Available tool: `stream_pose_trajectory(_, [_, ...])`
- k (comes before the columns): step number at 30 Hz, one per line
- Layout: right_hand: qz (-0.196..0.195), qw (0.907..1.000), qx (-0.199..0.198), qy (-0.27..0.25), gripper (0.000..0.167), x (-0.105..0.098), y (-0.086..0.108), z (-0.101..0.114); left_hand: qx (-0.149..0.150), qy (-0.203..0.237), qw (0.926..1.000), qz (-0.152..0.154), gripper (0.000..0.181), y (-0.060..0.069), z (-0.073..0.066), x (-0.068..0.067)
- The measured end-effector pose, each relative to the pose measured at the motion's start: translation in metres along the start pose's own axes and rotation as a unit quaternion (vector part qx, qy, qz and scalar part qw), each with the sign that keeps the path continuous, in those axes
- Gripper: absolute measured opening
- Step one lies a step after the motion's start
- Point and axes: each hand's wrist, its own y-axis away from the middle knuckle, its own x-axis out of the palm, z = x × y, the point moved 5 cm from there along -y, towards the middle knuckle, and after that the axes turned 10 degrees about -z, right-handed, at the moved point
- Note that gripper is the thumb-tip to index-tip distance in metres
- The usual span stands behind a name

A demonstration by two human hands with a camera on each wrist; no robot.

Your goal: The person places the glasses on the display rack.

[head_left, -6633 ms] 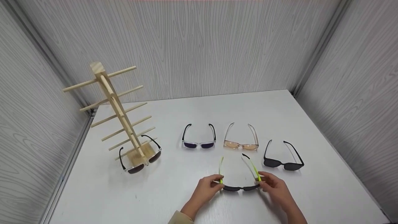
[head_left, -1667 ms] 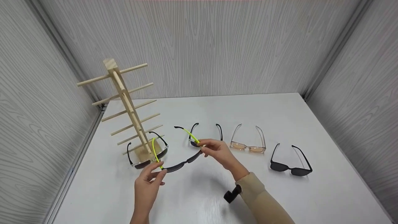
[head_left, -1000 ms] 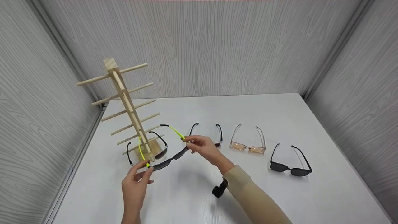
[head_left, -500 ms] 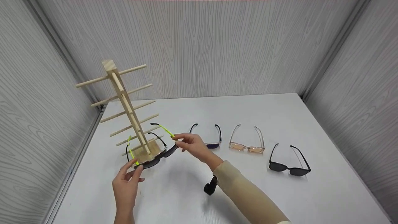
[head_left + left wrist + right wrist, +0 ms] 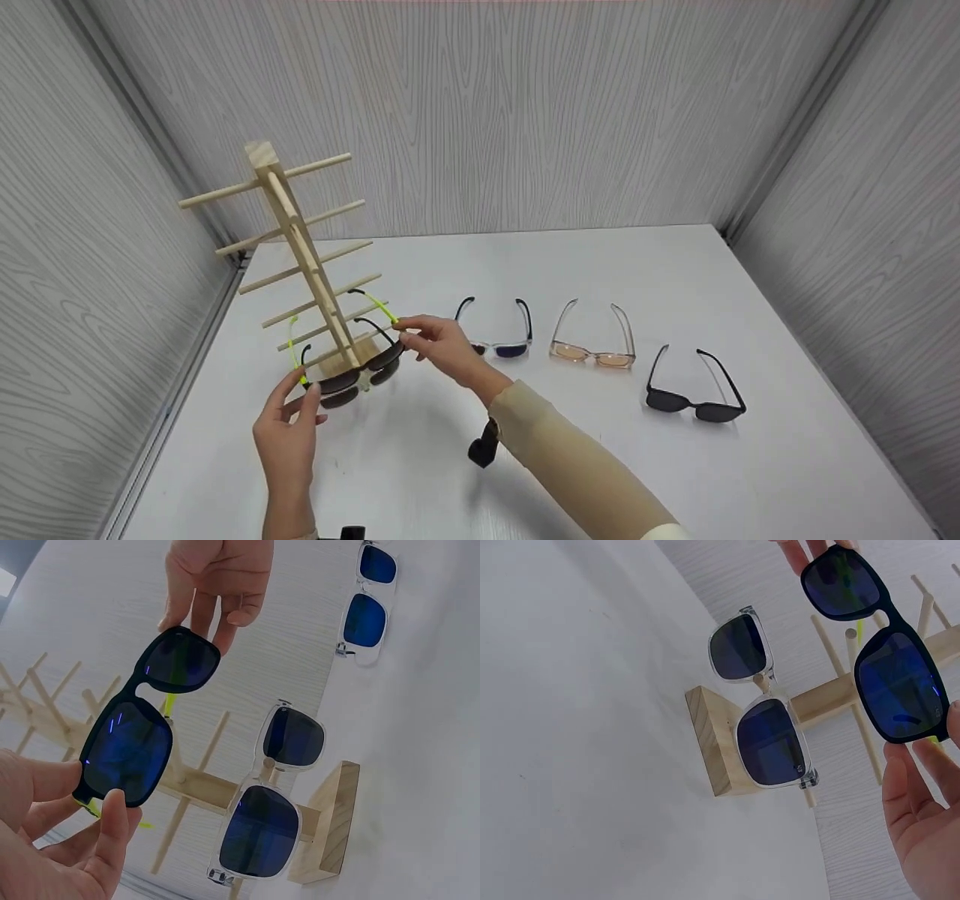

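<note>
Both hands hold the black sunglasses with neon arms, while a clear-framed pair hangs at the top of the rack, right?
Not the top: the clear-framed pair hangs near the bottom of the wooden rack, as the left wrist view shows. Left hand and right hand do hold the black sunglasses.

The sunglasses (image 5: 339, 382) have a black front, dark lenses that look blue in both wrist views, and neon-yellow temples, the right one black-tipped. They are unfolded, pinched near the hinges by the left hand (image 5: 287, 429) and right hand (image 5: 444, 349), the front slanting up rightward. The temples straddle the wooden stand (image 5: 304, 248); contact with its pegs is unclear.
</note>
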Motion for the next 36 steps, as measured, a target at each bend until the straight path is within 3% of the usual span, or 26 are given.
stream_pose_trajectory(7, [0.004, 0.9999, -0.004, 0.013, 0.026, 0.008, -0.002, 0.009, -0.006, -0.007, 0.9999, -0.014, 0.036, -0.009, 0.004, -0.001])
stream_pose_trajectory(15, [-0.008, 0.9989, -0.012, 0.046, 0.025, 0.011, -0.007, 0.000, -0.028, -0.006, 0.9996, 0.000, 0.037, -0.013, 0.007, 0.002])
stream_pose_trajectory(24, [-0.029, 0.9972, 0.013, 0.068, 0.028, 0.017, -0.009, -0.009, -0.055, -0.013, 0.9983, 0.015, 0.037, -0.013, 0.018, 0.004])
stream_pose_trajectory(36, [-0.029, 0.9977, 0.053, 0.029, 0.029, 0.015, -0.012, -0.016, -0.048, 0.004, 0.9988, 0.013, 0.036, -0.016, 0.020, 0.005])
